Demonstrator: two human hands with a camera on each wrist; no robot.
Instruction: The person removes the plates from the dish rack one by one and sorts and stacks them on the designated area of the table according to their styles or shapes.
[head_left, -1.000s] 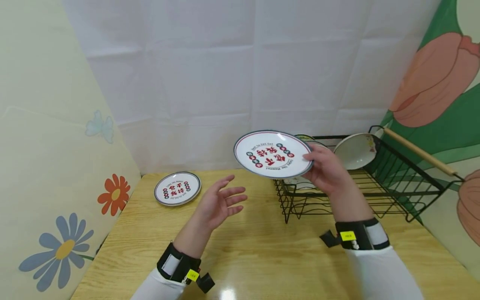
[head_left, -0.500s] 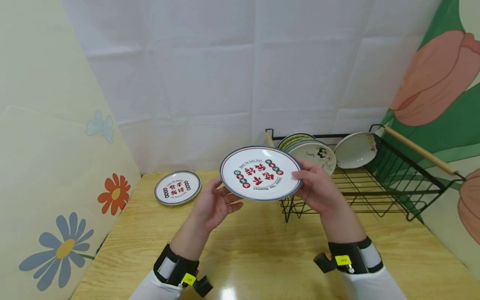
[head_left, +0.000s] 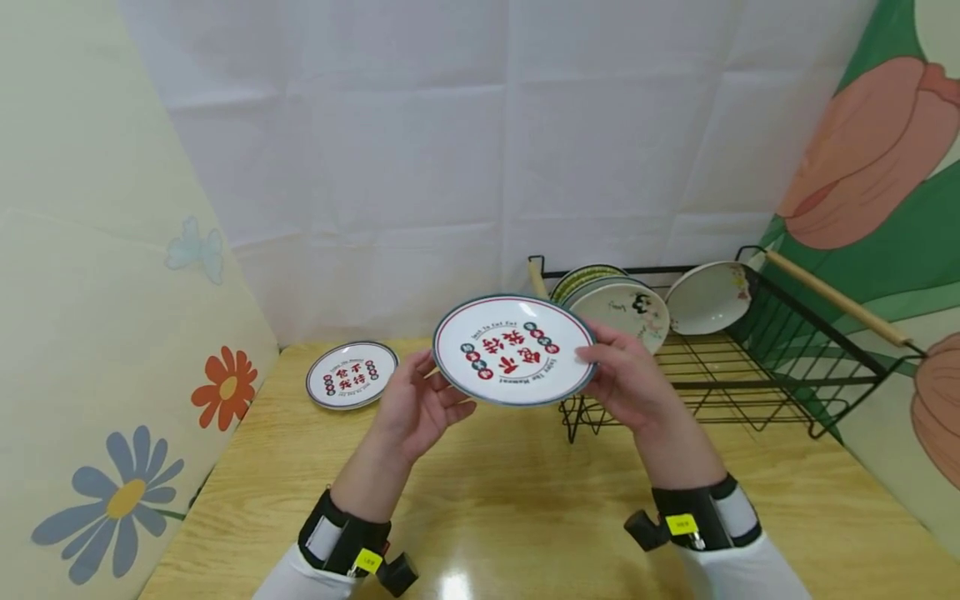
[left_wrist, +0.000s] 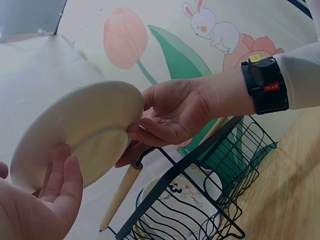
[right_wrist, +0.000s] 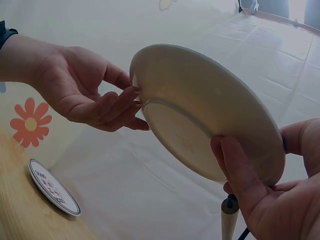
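Observation:
A white plate (head_left: 513, 350) with a blue-green rim and red lettering is held up above the table, its printed face upward. My right hand (head_left: 626, 375) grips its right edge, thumb on top and fingers underneath. At the opposite edge, my left hand (head_left: 416, 408) holds the rim with fingers below; the left wrist view shows its fingers (left_wrist: 65, 175) against the pale underside. A second plate (head_left: 352, 375) of similar design lies flat on the table to the left. Neither hand touches it.
A black wire dish rack (head_left: 720, 385) with wooden handles stands at the right. Upright in it are a plate with a figure print (head_left: 622, 312), green-patterned dishes (head_left: 585, 273) behind and a white bowl (head_left: 708, 298). A white cloth (head_left: 390, 167) hangs behind the wooden table (head_left: 510, 500).
My right hand has brought the plate left and lower, away from the rack. My left hand, apart from it a second ago, now holds its left edge. The table plate stays put.

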